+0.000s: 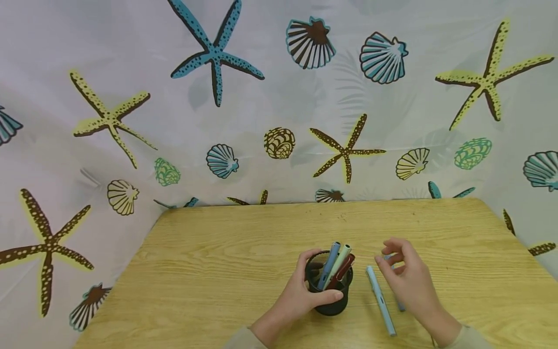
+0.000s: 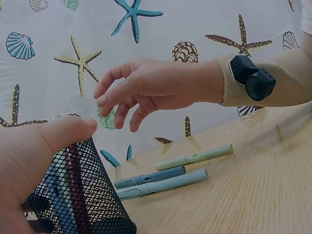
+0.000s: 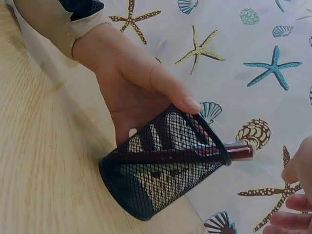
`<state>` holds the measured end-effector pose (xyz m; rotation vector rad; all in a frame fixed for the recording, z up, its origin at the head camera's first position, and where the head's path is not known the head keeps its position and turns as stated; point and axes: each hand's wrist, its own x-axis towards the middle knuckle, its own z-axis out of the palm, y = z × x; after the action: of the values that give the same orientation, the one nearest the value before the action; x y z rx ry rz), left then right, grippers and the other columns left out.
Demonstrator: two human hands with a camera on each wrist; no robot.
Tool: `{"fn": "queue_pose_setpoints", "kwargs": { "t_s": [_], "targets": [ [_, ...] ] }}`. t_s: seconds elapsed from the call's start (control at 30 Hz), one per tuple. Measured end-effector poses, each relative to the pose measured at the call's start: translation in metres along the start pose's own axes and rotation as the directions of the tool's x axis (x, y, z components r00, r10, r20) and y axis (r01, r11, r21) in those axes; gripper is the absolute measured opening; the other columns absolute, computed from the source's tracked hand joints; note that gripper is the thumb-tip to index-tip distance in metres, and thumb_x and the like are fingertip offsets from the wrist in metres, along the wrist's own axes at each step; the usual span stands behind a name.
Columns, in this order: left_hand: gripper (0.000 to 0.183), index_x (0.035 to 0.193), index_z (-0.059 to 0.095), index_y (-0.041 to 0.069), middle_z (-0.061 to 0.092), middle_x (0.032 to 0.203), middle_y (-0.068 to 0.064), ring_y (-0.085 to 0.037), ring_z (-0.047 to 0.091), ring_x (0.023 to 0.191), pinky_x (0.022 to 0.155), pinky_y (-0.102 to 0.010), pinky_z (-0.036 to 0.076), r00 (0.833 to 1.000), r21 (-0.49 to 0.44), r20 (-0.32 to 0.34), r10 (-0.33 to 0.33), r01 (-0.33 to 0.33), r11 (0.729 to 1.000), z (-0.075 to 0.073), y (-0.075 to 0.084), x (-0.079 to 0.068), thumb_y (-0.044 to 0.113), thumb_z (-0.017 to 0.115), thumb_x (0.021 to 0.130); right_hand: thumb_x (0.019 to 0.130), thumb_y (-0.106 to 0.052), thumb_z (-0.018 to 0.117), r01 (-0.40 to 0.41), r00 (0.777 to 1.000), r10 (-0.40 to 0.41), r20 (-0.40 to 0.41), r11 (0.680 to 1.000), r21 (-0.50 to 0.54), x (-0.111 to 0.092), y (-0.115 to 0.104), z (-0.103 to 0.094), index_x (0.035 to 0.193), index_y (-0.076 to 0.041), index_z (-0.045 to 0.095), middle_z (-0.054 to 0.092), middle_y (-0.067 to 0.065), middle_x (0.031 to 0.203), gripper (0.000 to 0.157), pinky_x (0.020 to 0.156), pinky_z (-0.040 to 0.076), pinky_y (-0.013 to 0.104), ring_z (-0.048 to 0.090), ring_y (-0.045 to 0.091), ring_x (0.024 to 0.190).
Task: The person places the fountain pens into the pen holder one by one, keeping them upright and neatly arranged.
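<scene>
My left hand (image 1: 301, 286) grips a black mesh pen cup (image 1: 331, 308), thumb across the near side and fingers round the far rim. A blue pen (image 1: 330, 264), a pale green pen (image 1: 339, 265) and a dark red pen (image 1: 342, 271) lean in the cup. To the right, my right hand (image 1: 410, 276) hovers over the table with loosely bent fingers and nothing in them. Below it lie a light blue pen (image 2: 170, 184), a darker blue pen (image 2: 151, 178) and another pale green pen (image 2: 195, 157). In the head view the hand covers most of the latter two.
The wood-grain table (image 1: 209, 271) is bordered at the back and sides by a white cloth (image 1: 261, 111) printed with starfish and shells. A black device (image 2: 252, 78) is strapped over the right sleeve.
</scene>
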<state>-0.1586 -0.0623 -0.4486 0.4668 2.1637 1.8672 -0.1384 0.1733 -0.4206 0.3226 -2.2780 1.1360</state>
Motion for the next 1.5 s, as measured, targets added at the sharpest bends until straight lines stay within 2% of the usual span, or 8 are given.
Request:
{"fn": "queue_pose_setpoints", "kwargs": {
  "t_s": [0.13, 0.27, 0.43, 0.7, 1.0, 1.27, 1.5],
  "targets": [
    [0.078, 0.135, 0.029, 0.039, 0.032, 0.137, -0.008, -0.027, 0.040, 0.117, 0.086, -0.045, 0.043, 1.000, 0.011, -0.006, -0.012, 0.013, 1.000, 0.000, 0.000, 0.000, 0.030, 0.078, 0.075, 0.086, -0.006, 0.066, -0.045, 0.999, 0.045, 0.010, 0.999, -0.006, -0.001, 0.003, -0.008, 0.110, -0.004, 0.054, 0.058, 0.006, 0.096, 0.027, 0.059, 0.048, 0.025, 0.055, 0.008, 0.076],
    [0.078, 0.135, 0.028, 0.038, 0.033, 0.136, -0.008, -0.026, 0.040, 0.116, 0.087, -0.043, 0.043, 1.000, 0.005, 0.001, -0.009, 0.009, 1.000, 0.000, 0.000, 0.000, 0.029, 0.078, 0.076, 0.087, -0.008, 0.066, -0.056, 0.998, 0.056, -0.002, 0.998, -0.020, -0.001, 0.007, -0.015, 0.109, -0.004, 0.054, 0.058, 0.005, 0.097, 0.025, 0.058, 0.048, 0.024, 0.054, 0.007, 0.075],
    [0.078, 0.135, 0.028, 0.037, 0.033, 0.136, -0.008, -0.025, 0.041, 0.116, 0.087, -0.043, 0.043, 1.000, 0.005, 0.002, -0.002, 0.002, 1.000, 0.000, 0.000, 0.000, 0.028, 0.078, 0.076, 0.086, -0.007, 0.067, -0.067, 0.998, 0.067, 0.001, 0.996, -0.065, -0.001, 0.013, -0.025, 0.108, -0.002, 0.054, 0.057, 0.006, 0.096, 0.026, 0.055, 0.047, 0.022, 0.052, 0.008, 0.071],
    [0.077, 0.135, 0.029, 0.036, 0.036, 0.133, -0.007, -0.024, 0.043, 0.114, 0.087, -0.041, 0.044, 1.000, -0.013, 0.004, -0.009, 0.009, 1.000, 0.001, 0.000, 0.000, 0.027, 0.078, 0.076, 0.089, -0.017, 0.064, -0.190, 0.979, 0.197, 0.052, 0.975, -0.116, 0.004, 0.017, -0.038, 0.111, 0.000, 0.054, 0.057, 0.015, 0.099, 0.030, 0.053, 0.046, 0.025, 0.053, 0.019, 0.073],
    [0.077, 0.135, 0.028, 0.037, 0.035, 0.133, -0.004, -0.025, 0.043, 0.115, 0.085, -0.041, 0.045, 1.000, -0.018, 0.007, -0.021, 0.022, 1.000, 0.001, 0.002, 0.000, 0.028, 0.078, 0.077, 0.091, -0.021, 0.062, -0.229, 0.967, 0.241, 0.080, 0.963, -0.142, 0.003, 0.024, -0.046, 0.115, 0.003, 0.052, 0.056, 0.018, 0.101, 0.036, 0.053, 0.045, 0.025, 0.054, 0.021, 0.075],
    [0.079, 0.136, 0.028, 0.039, 0.031, 0.136, -0.004, -0.026, 0.044, 0.115, 0.083, -0.041, 0.046, 0.999, -0.019, -0.003, -0.033, 0.033, 0.999, 0.001, 0.002, 0.001, 0.029, 0.078, 0.076, 0.093, -0.030, 0.058, -0.282, 0.937, 0.315, 0.149, 0.937, -0.207, 0.004, 0.030, -0.055, 0.117, 0.002, 0.051, 0.057, 0.017, 0.102, 0.041, 0.058, 0.045, 0.031, 0.054, 0.021, 0.076],
    [0.080, 0.136, 0.027, 0.039, 0.033, 0.136, -0.007, -0.025, 0.043, 0.115, 0.085, -0.042, 0.045, 0.999, -0.021, -0.003, -0.048, 0.048, 0.999, 0.001, 0.002, 0.000, 0.030, 0.079, 0.075, 0.091, -0.033, 0.060, -0.322, 0.889, 0.385, 0.246, 0.910, -0.262, 0.001, 0.039, -0.060, 0.118, 0.006, 0.049, 0.057, 0.017, 0.098, 0.048, 0.060, 0.046, 0.036, 0.055, 0.022, 0.075]
  ]
}}
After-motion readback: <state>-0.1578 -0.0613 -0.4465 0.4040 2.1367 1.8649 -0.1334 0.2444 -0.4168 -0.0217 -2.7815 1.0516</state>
